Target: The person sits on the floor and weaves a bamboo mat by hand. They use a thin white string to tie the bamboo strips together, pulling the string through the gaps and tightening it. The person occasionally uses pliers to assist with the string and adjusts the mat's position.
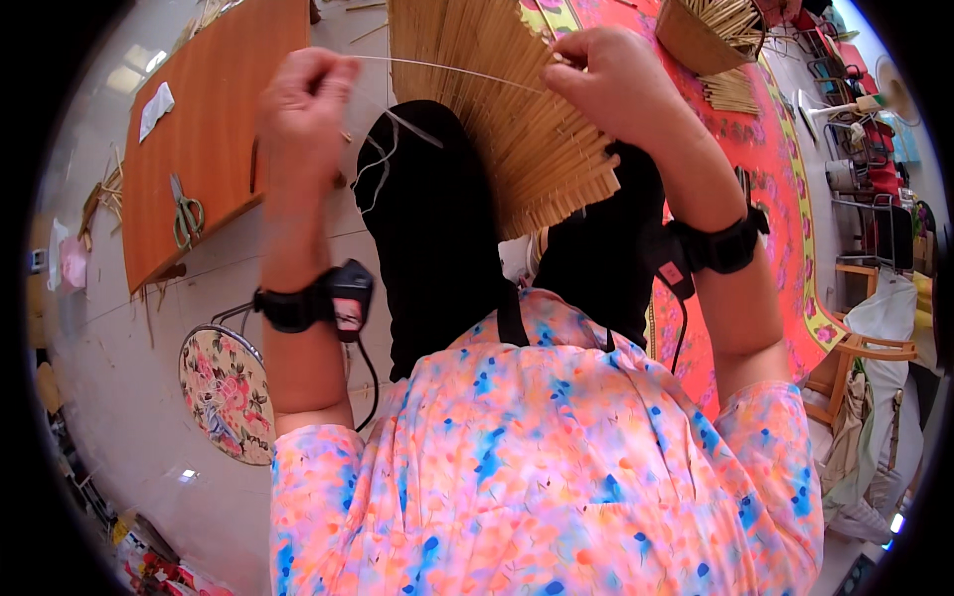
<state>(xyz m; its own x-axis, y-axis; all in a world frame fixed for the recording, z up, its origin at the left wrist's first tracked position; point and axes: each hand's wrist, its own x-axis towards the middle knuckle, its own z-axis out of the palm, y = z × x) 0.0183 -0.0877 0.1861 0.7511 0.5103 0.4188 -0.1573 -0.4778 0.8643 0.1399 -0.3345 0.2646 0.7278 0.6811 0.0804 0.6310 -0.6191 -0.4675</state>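
Across my lap lies a fan-shaped piece of narrow tan straw-like strips (527, 129), bound side by side, its trimmed edge towards me. A thin white thread (447, 68) runs taut above it between my hands. My left hand (310, 94) is closed in a pinch on one end of the thread, left of the strips. Over the right side of the strips, my right hand (616, 84) is closed too, thumb and forefinger pinching the thread near the bound edge. Loose white thread hangs below my left hand over my dark-trousered left knee.
On the left, an orange-brown wooden table (224, 99) holds green-handled scissors (186, 212) and a white tissue (156, 109). A round floral stool (227, 392) stands below it. To the right, a red floral cloth (775, 228) bears a basket (693, 42) of strips. A pedestal fan stands far right.
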